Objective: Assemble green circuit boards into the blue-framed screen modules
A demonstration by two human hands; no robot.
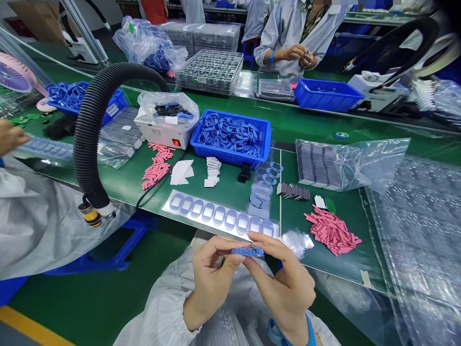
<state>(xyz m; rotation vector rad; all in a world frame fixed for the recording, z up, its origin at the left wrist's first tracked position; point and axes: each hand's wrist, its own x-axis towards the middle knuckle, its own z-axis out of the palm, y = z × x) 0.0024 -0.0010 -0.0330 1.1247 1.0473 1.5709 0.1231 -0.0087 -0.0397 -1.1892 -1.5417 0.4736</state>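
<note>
Right between the left hand [211, 283] and right hand [284, 288], a blue plastic piece [248, 251] is being pinched at both ends, its middle left uncovered.

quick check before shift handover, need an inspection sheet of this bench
surface: green conveyor bench mat, running across the view
job's things: small blue rectangular plastic part; clear sheet of blue oval rings; blue plastic bin of oval parts
clutter: loose pile of pink foam strips; clear plastic bag of dark stacked sheets
hands: left hand and right hand both pinch the part
cables: black corrugated hose arching over the bench; thin black cable near its foot
surroundings: white-coated co-worker across the bench; another person's hand at far left
</note>
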